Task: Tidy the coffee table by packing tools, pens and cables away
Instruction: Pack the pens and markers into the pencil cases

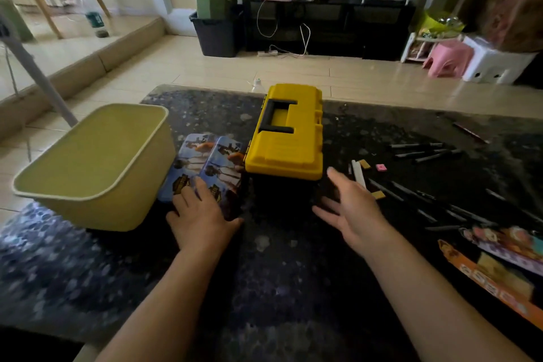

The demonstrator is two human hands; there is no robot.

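A yellow toolbox (289,132) with a black handle stands closed in the middle of the dark coffee table (279,258). Left of it lie two printed pencil cases (205,161) side by side. My left hand (202,214) rests flat on their near ends, fingers spread. My right hand (349,209) hovers open just right of the toolbox's near corner, holding nothing. Several dark pens (423,153) lie scattered to the right, with small erasers (381,167) and a white stick (359,173) near my right fingertips.
An empty yellow-green tub (97,167) sits at the table's left edge. Colourful packaging (499,261) lies at the near right. Beyond the table are tiled floor, a black TV cabinet (329,23), a dark bin (217,32) and a pink stool (446,59).
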